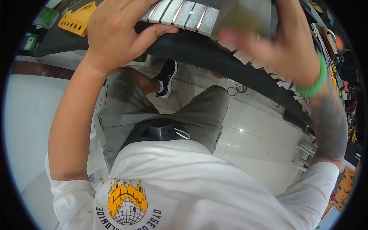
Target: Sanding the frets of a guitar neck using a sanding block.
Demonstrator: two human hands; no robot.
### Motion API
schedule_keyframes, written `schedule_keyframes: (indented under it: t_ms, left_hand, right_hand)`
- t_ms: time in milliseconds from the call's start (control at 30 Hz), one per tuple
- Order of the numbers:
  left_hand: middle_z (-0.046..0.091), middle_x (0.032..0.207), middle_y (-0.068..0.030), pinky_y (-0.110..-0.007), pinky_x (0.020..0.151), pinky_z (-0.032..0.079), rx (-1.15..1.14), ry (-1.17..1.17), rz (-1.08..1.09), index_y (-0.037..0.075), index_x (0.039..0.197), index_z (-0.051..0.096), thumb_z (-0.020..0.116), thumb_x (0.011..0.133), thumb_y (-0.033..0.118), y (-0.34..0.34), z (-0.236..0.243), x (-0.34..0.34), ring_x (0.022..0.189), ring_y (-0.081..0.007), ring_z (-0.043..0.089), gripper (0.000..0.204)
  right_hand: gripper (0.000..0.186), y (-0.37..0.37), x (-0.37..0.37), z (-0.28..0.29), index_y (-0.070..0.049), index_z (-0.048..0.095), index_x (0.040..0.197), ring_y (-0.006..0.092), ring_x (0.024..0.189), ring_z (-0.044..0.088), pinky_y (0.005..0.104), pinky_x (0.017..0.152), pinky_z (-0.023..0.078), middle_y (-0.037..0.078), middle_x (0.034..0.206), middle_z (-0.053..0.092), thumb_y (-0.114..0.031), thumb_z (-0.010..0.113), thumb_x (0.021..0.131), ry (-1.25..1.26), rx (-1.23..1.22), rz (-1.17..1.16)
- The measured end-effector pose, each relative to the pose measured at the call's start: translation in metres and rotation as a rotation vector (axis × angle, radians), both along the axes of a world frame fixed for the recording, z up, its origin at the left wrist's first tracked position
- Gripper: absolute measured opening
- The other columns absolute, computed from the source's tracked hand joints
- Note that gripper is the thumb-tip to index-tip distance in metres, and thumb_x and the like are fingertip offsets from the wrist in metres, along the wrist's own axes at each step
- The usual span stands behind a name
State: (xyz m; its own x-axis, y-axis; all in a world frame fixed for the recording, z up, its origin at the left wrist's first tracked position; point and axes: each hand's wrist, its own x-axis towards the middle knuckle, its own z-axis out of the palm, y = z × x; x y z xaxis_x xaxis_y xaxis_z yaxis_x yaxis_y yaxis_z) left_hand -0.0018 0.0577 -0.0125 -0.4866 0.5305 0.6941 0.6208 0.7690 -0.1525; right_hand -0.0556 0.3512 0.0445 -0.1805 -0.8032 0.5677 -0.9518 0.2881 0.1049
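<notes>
A long, slightly curved silver-faced piece with narrow bars across it, like a guitar's fretted neck (182,15), lies along the dark bench edge at the top. My left hand (115,32) holds it near its left part, thumb stretched along the near side and fingers over the top, partly cut off by the frame. On the neck's right part my right hand (285,50) grips a grey block (245,17), thumb in front. Motion blurs that hand and the block, so the block's kind is unclear. A green band (316,78) circles my right wrist.
A yellow tool with a row of holes (78,19) lies left of my left hand. Several pale strips (243,58) stick out along the dark bench edge (184,48). Many tools (333,73) line the far right. My legs (134,96) are below the bench.
</notes>
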Motion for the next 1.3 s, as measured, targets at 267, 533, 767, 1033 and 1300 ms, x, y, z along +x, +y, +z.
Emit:
schedule_keyframes:
  t_ms: [267,533,767,1033,1300]
  left_hand:
    - [0.071,0.098,-0.0153,-0.041,0.079,0.052,-0.016,-0.057,0.074,0.002,0.108,0.072,0.082,0.081,0.047,0.003,0.008,0.013,0.088,-0.0337,0.07,0.053]
    - [0.071,0.099,-0.0148,-0.042,0.08,0.052,-0.032,-0.011,0.068,0.003,0.11,0.072,0.083,0.08,0.049,-0.01,0.007,0.025,0.089,-0.0335,0.069,0.056]
    - [0.075,0.111,-0.0093,-0.039,0.084,0.053,-0.009,0.031,0.02,0.008,0.118,0.074,0.082,0.079,0.036,-0.025,0.012,0.052,0.098,-0.03,0.07,0.049]
    - [0.074,0.103,-0.0034,-0.038,0.082,0.052,0.023,0.098,0.031,0.012,0.112,0.075,0.087,0.069,0.042,-0.017,0.043,0.066,0.094,-0.0256,0.07,0.054]
    - [0.074,0.103,-0.0029,-0.038,0.082,0.052,-0.016,0.057,0.032,0.012,0.112,0.074,0.087,0.069,0.041,0.016,0.071,0.069,0.093,-0.0253,0.07,0.054]
  right_hand:
    - [0.078,0.02,-0.054,-0.005,-0.006,0.045,0.146,0.0262,0.117,0.058,0.0394,0.1,0.05,0.017,0.13,0.054,-0.049,0.08,0.091,-0.574,-0.187,-0.258]
    - [0.093,-0.007,0.025,-0.004,0.001,0.044,0.145,0.0324,0.114,0.059,0.0444,0.103,0.045,0.016,0.126,0.053,-0.045,0.09,0.078,-0.146,-0.05,0.213]
    - [0.089,-0.03,0.059,0.022,0.0,0.052,0.142,0.0372,0.115,0.057,0.0495,0.109,0.039,0.02,0.129,0.053,-0.043,0.091,0.074,0.041,0.01,0.049]
    - [0.089,-0.025,0.082,0.038,-0.004,0.05,0.145,0.0384,0.121,0.052,0.0487,0.103,0.047,0.02,0.129,0.052,-0.046,0.089,0.077,-0.021,-0.106,0.071]
    - [0.095,0.013,0.119,0.06,-0.001,0.06,0.137,0.0363,0.13,0.05,0.0505,0.108,0.042,0.015,0.137,0.059,-0.046,0.094,0.06,-0.229,0.036,0.011]
